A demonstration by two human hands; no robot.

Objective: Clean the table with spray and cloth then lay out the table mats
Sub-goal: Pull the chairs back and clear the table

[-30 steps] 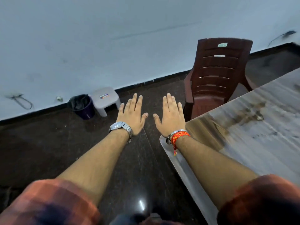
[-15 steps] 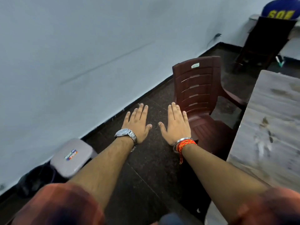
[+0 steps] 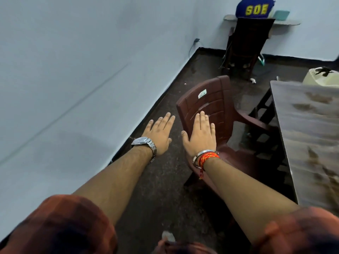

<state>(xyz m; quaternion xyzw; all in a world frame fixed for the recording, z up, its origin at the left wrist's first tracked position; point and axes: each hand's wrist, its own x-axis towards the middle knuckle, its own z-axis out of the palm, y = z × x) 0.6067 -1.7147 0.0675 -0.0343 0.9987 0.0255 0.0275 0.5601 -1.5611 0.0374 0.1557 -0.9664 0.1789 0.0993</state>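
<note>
Left hand (image 3: 160,133), right hand (image 3: 200,135) still flat, chair (image 3: 216,105) now nearer

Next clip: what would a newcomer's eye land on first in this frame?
Two bare hands held out flat, palms down, mid-frame: the left hand with a steel watch, the right hand with red threads at the wrist. Behind the right hand stands a maroon chair facing the stained table at the right edge. No spray, cloth or mats are in view.
</note>
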